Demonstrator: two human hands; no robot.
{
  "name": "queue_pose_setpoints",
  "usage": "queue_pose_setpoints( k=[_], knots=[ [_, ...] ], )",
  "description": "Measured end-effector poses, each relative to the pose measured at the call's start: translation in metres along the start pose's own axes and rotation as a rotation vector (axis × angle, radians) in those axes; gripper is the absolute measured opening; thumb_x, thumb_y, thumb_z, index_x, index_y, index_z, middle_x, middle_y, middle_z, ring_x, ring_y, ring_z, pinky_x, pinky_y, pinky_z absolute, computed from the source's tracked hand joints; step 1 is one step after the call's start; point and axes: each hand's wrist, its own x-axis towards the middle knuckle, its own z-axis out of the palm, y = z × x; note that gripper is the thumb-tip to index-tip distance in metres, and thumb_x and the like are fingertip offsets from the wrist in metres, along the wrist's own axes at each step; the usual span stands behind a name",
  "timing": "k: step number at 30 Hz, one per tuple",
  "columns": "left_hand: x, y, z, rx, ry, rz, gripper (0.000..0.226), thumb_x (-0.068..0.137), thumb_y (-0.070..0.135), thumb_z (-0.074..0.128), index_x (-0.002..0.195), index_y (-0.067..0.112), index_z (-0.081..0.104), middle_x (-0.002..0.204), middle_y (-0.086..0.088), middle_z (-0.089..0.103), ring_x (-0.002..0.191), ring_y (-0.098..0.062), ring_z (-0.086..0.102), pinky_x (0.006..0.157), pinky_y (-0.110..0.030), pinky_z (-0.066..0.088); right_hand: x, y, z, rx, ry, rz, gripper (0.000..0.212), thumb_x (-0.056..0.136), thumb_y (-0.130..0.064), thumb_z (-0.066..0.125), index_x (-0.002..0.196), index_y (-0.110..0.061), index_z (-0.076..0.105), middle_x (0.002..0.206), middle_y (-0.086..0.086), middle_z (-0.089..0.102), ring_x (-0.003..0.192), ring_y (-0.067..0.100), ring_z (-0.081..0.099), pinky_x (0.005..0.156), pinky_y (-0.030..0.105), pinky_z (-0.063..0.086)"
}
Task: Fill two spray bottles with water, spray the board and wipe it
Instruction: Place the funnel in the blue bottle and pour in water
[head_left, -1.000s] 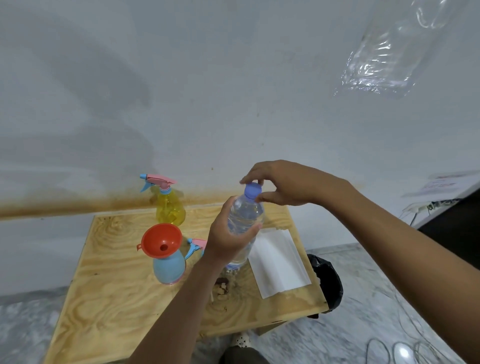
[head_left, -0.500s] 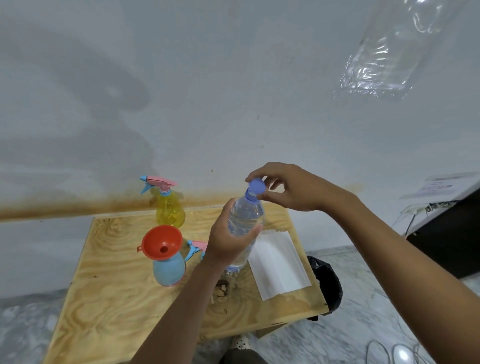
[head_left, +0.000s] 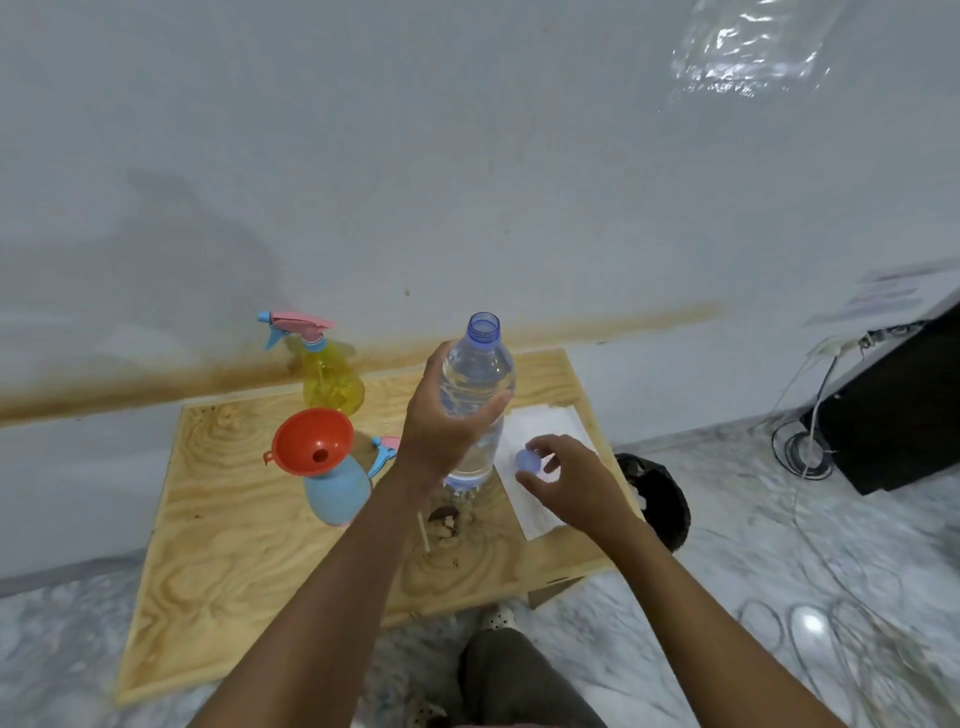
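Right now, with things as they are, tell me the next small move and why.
Probably carry the water bottle to the left and tip its mouth over the orange funnel. The left hand grips the bottle with its neck open, the right hand holds the cap, and the funnel sits in the blue spray bottle.

Bare indoor room (perhaps domestic): stained wall, marble floor, loose cables.

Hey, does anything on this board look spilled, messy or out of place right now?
Yes. A small clump of brown crumbs lies on the wooden board, just on the near side of the water bottle that the left hand holds. It looks like dirt rather than part of the setup. No spilled water shows.
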Motion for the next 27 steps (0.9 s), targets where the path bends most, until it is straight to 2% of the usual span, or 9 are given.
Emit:
queue_pose_setpoints(
  k=[5, 10, 12, 16, 18, 20, 23, 27],
  knots=[
    [0.0, 0.001, 0.0, 0.035, -0.006, -0.008, 0.063, 0.08, 0.028, 0.083, 0.13, 0.043, 0.047, 0.121, 0.013, 0.064, 0.113, -0.005, 0.063, 0.1, -0.035, 0.052, 0.0, 0.024, 0.055, -0.077, -0.078, 0.083, 0.041, 0.089, -0.039, 0.068, 0.125, -0.019, 0.063, 0.117, -0.002, 0.065, 0.106, 0.017, 0.062, 0.082, 0.027, 0.046],
    [0.0, 0.0, 0.0, 0.069, -0.004, 0.015, 0.065, 0.081, 0.028, 0.082, 0.134, 0.031, 0.045, 0.123, 0.011, 0.062, 0.114, -0.001, 0.061, 0.098, -0.024, 0.05, 0.011, 0.03, 0.089, -0.206, -0.08, 0.139, 0.032, 0.092, -0.039, 0.057, 0.115, -0.02, 0.067, 0.11, 0.001, 0.07, 0.102, 0.021, 0.063, 0.088, 0.035, 0.05],
    [0.0, 0.0, 0.0, 0.081, -0.003, 0.03, 0.065, 0.081, 0.028, 0.082, 0.135, 0.029, 0.045, 0.124, 0.008, 0.062, 0.114, -0.003, 0.061, 0.098, -0.026, 0.051, 0.014, 0.032, 0.097, -0.252, -0.088, 0.127, 0.033, 0.092, -0.04, 0.055, 0.117, -0.02, 0.066, 0.111, 0.002, 0.069, 0.104, 0.022, 0.062, 0.091, 0.037, 0.049],
    [0.0, -0.003, 0.0, 0.103, -0.001, 0.039, 0.068, 0.081, 0.032, 0.082, 0.137, 0.022, 0.046, 0.127, 0.002, 0.062, 0.118, -0.013, 0.062, 0.1, -0.04, 0.052, 0.014, 0.04, 0.107, -0.345, -0.128, 0.098, 0.036, 0.094, -0.043, 0.054, 0.121, -0.021, 0.064, 0.115, 0.001, 0.068, 0.107, 0.021, 0.06, 0.091, 0.036, 0.047],
    [0.0, -0.003, -0.001, 0.119, 0.0, 0.036, 0.071, 0.081, 0.033, 0.082, 0.139, 0.02, 0.045, 0.127, 0.003, 0.062, 0.118, -0.012, 0.062, 0.1, -0.038, 0.052, 0.012, 0.045, 0.109, -0.353, -0.128, 0.082, 0.04, 0.092, -0.047, 0.058, 0.124, -0.023, 0.062, 0.12, -0.001, 0.066, 0.11, 0.02, 0.059, 0.092, 0.035, 0.046],
    [-0.001, -0.003, -0.001, 0.133, -0.001, 0.028, 0.073, 0.08, 0.035, 0.082, 0.141, 0.022, 0.044, 0.129, 0.004, 0.061, 0.119, -0.01, 0.06, 0.101, -0.034, 0.052, 0.012, 0.047, 0.103, -0.298, -0.077, 0.054, 0.05, 0.087, -0.049, 0.065, 0.13, -0.023, 0.058, 0.125, -0.002, 0.063, 0.114, 0.02, 0.058, 0.094, 0.035, 0.047],
    [-0.001, -0.002, -0.001, 0.132, -0.008, 0.003, 0.075, 0.08, 0.037, 0.082, 0.142, 0.024, 0.042, 0.13, 0.006, 0.06, 0.119, -0.009, 0.06, 0.101, -0.035, 0.052, 0.015, 0.036, 0.082, -0.029, 0.062, -0.048, 0.069, 0.08, -0.051, 0.076, 0.136, -0.019, 0.052, 0.131, 0.0, 0.059, 0.118, 0.017, 0.057, 0.094, 0.033, 0.051],
    [-0.001, 0.001, -0.003, 0.104, -0.037, -0.025, 0.078, 0.077, 0.037, 0.083, 0.142, 0.023, 0.042, 0.129, 0.002, 0.061, 0.119, -0.013, 0.062, 0.099, -0.039, 0.054, 0.025, 0.004, 0.046, 0.254, 0.083, -0.182, 0.087, 0.075, -0.062, 0.074, 0.145, -0.023, 0.04, 0.141, -0.01, 0.049, 0.125, 0.004, 0.05, 0.095, 0.028, 0.05]
  ],
)
